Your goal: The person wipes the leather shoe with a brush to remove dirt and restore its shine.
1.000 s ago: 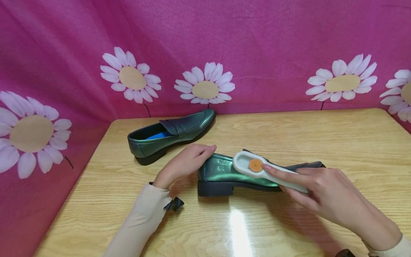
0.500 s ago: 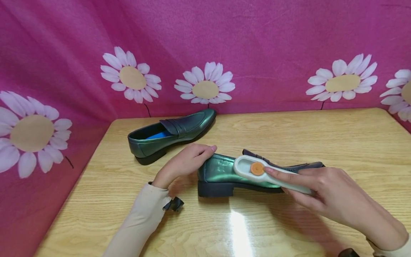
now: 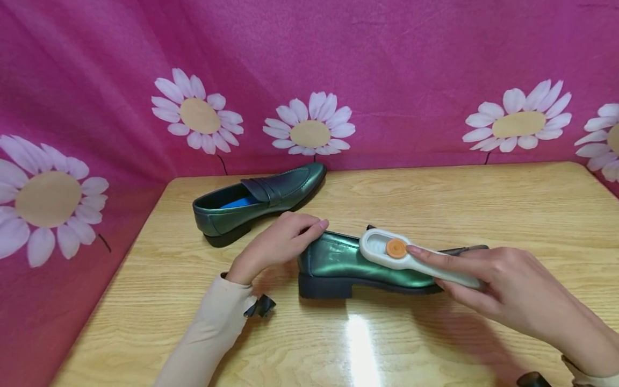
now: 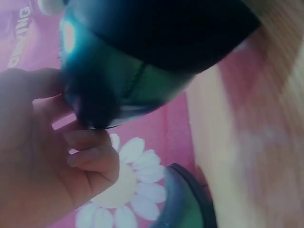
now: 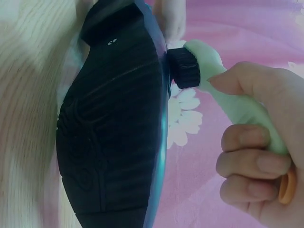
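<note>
My left hand (image 3: pixel 278 244) holds a dark green loafer (image 3: pixel 333 260) by the back of its collar. In the left wrist view its fingers (image 4: pixel 95 159) bend over the heel end (image 4: pixel 114 76). My right hand (image 3: pixel 515 285) grips a white shoe brush (image 3: pixel 411 263) with an orange button, index finger stretched along the handle. The brush lies over the loafer's near side, hiding part of the upper. In the right wrist view its black bristles (image 5: pixel 183 67) touch the upper beside the ribbed black sole (image 5: pixel 118 128).
A matching loafer (image 3: pixel 290 185) with a blue insole stands behind, toward the left of the wooden table (image 3: pixel 459 199). A pink cloth (image 3: pixel 396 64) with white daisies hangs along the back and left. Dark wrist mounts (image 3: pixel 261 306) jut from the sleeves.
The brush and my right hand have shifted slightly to the right along the loafer's side. My left hand stays nearly still at the heel. The loafer behind has not moved.
</note>
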`<action>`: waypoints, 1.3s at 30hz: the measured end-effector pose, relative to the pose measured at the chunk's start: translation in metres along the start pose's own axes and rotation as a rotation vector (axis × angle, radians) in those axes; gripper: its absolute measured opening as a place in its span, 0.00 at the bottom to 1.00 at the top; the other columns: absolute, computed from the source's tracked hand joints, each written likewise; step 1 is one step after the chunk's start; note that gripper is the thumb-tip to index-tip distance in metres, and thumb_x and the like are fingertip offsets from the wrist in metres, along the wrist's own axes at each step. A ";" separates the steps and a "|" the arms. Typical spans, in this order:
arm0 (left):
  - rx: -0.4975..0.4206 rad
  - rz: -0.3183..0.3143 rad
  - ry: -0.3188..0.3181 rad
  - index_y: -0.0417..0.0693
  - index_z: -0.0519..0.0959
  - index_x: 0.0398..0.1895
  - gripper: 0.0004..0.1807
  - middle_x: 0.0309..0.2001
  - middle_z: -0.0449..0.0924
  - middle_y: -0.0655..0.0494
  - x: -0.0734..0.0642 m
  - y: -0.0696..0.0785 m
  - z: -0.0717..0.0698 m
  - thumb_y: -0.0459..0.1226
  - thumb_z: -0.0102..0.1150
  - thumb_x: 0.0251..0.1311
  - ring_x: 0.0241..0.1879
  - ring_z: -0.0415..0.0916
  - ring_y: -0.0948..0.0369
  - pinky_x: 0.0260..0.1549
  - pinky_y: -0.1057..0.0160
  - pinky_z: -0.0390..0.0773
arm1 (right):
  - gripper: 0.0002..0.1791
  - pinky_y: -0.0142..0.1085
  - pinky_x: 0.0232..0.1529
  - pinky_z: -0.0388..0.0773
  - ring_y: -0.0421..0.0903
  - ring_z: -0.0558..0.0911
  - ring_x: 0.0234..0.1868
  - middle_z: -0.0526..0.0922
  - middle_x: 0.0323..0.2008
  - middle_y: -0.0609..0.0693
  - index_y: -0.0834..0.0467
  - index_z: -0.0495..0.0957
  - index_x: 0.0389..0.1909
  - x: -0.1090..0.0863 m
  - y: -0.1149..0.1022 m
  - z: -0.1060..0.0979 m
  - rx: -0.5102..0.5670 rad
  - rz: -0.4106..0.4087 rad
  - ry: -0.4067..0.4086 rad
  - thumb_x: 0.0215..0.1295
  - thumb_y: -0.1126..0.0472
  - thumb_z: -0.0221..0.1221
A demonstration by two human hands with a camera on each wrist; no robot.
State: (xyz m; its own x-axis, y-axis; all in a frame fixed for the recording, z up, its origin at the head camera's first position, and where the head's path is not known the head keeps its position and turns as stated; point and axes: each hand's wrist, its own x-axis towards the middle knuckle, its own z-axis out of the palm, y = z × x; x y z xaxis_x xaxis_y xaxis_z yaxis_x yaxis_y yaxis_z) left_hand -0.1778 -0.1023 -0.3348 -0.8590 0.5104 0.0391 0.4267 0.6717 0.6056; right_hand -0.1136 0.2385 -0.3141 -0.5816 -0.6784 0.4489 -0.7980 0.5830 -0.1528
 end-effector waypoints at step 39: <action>0.183 0.024 0.024 0.49 0.79 0.50 0.17 0.43 0.77 0.57 -0.007 0.029 0.010 0.48 0.57 0.66 0.39 0.72 0.63 0.42 0.64 0.75 | 0.27 0.22 0.19 0.53 0.26 0.56 0.18 0.58 0.20 0.29 0.37 0.76 0.59 -0.026 -0.014 0.023 -0.093 0.064 0.092 0.72 0.35 0.37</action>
State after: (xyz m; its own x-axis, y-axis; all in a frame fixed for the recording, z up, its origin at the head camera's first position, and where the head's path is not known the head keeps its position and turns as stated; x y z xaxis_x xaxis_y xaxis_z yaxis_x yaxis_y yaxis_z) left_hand -0.1569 -0.0806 -0.3253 -0.8536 0.5158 0.0724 0.4895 0.7469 0.4500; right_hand -0.0908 0.2373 -0.3435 -0.6103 -0.5976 0.5200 -0.7395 0.6652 -0.1035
